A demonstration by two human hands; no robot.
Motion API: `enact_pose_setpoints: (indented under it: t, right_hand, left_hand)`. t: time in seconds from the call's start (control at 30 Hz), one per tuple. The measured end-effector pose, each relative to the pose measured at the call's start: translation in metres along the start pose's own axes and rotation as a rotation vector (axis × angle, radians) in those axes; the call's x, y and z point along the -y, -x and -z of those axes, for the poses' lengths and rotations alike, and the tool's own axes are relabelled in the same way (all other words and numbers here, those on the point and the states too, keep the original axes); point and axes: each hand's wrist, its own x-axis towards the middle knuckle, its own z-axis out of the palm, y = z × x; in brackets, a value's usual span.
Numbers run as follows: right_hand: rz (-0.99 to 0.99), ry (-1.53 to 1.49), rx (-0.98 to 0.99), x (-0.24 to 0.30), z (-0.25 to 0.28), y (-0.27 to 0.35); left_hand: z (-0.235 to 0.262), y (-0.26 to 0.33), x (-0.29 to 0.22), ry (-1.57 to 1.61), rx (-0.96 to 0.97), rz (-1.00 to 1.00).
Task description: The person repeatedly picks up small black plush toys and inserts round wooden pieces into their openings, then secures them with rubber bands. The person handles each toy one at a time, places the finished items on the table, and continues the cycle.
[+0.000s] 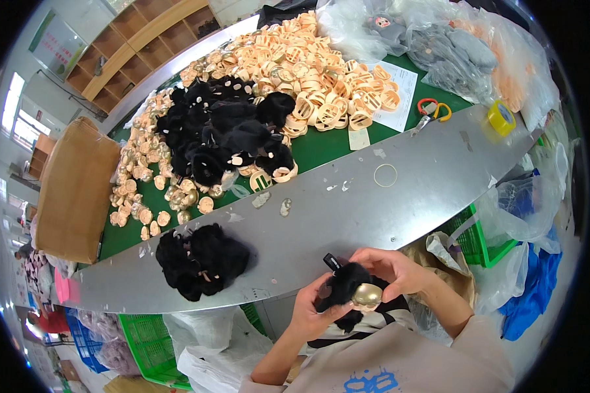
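Well beyond the fingers (375, 258), a green table (321, 159), mostly hidden under its load. Between it and the fingers, a long grey metal strip (334, 216), curving toward the rim of the view. Farther ahead of the fingertips, a heap of cream plastic pieces (347, 82), mostly buried under one another and hard to count. Far to the left of the fingers, a brown cardboard box (75, 190). Ahead and to the left, a mound of black plush (223, 124), blending into one dark mass. Nearer, on the metal, left of the left fingers and well apart, a black plush bundle (206, 259); cannot tell how many pieces.

Between the fingers of both hands, at the strip's near edge, a black plush piece (343, 283), partly covered. Seems to run lengthwise from upper left, down toward the wearer's body; cannot make out the exact long axis. Grasping its lower left side, the left hand (306, 314), curled with thumb in front. Gripping from the upper right, the right hand (403, 272), partly hiding the fur. Between the two thumbs, a gold dome (367, 295), bulging up toward the camera, with a pale edge below; cannot see the join. Just past the left fingertips, a black tab (332, 262), pointing up and left, away from the body.
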Motion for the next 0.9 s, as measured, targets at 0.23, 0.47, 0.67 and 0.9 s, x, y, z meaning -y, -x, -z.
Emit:
enact_pose_setpoints:
  t: [0.23, 0.47, 0.67, 0.9]
  right_hand:
    - [-0.075, -0.192, -0.055, -0.011, -0.014, -0.008]
    - [-0.069, -0.25, -0.085, -0.016, -0.022, -0.007]
    - [-0.146, -0.26, -0.099, -0.014, -0.028, -0.001]
    - [-0.054, -0.116, -0.132, -0.01, -0.04, 0.004]
  left_hand:
    - [0.005, 0.003, -0.002, 0.0, -0.076, -0.048]
    - [0.016, 0.004, 0.004, 0.081, -0.136, -0.08]
    - [0.021, 0.012, 0.008, 0.05, -0.117, -0.043]
    - [0.025, 0.016, 0.014, 0.031, -0.092, -0.077]
